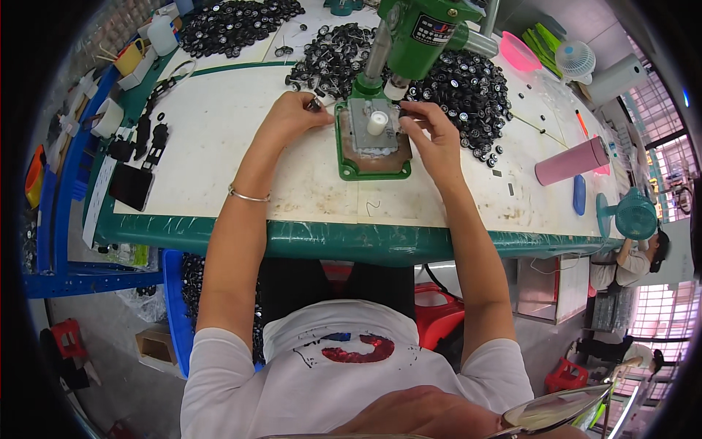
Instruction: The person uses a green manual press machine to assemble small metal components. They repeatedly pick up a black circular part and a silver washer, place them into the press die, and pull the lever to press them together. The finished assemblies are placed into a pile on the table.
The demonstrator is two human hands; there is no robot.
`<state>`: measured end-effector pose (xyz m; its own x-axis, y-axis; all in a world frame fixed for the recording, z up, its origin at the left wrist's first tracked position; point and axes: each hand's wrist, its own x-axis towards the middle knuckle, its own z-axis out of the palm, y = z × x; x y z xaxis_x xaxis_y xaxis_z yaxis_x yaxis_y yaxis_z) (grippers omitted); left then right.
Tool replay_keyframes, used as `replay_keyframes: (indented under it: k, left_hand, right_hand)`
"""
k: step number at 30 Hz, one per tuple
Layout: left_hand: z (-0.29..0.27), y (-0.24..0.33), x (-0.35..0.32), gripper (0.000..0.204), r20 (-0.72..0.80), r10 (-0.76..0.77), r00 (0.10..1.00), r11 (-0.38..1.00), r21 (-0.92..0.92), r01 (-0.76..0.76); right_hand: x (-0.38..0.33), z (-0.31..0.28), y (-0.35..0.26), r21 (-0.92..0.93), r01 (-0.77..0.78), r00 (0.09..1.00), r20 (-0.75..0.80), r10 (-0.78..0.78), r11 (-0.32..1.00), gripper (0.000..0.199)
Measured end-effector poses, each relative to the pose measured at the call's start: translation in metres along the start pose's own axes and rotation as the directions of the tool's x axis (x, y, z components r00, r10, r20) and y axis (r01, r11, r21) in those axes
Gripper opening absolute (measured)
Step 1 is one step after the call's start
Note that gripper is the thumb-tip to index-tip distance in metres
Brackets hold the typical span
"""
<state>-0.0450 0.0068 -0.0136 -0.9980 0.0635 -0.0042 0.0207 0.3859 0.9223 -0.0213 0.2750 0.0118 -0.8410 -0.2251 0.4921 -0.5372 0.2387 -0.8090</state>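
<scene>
A green hand press (420,44) stands in front of me on the white table, its ram above a grey metal block. A white round fitting (377,123) sits on that block. To the left of the press, my left hand (291,119) pinches a small black wheel (315,105) at its fingertips. My right hand (437,139) is at the right side of the block, thumb and forefinger curled close together. Something small and dark seems to be between them, too hidden to name. Behind the press lie heaps of black wheels (461,95), some with thin metal axles.
A pink bottle (572,161), a blue object (579,194) and a small green fan (635,216) stand at the right. A black phone-like slab (131,186) lies at the left edge. A blue bin (174,307) is below the table. Other people sit at far right.
</scene>
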Motion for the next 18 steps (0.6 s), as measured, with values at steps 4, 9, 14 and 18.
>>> replay_keyframes:
  k: [4,9,14,18]
  left_hand:
    - [-0.001,0.004,-0.003,0.029,-0.119,0.02,0.993,0.923,0.384,0.028]
    - [-0.008,0.007,-0.008,0.03,-0.213,-0.056,0.975,0.901,0.411,0.141]
    - [-0.014,-0.005,-0.003,0.024,-0.225,-0.019,0.974,0.932,0.35,0.098]
    - [-0.013,-0.008,0.001,0.023,-0.25,-0.009,0.968,0.931,0.352,0.099]
  right_hand:
    - [0.006,0.007,-0.02,-0.081,0.034,0.994,0.102,-0.026,0.996,0.023]
    - [0.008,0.014,-0.028,-0.137,0.002,0.981,0.194,0.024,0.991,0.023]
    - [0.01,0.009,-0.03,-0.202,0.013,0.967,0.252,0.039,0.979,0.022]
    - [0.011,0.006,-0.025,-0.151,-0.03,0.954,0.291,0.074,0.988,0.028]
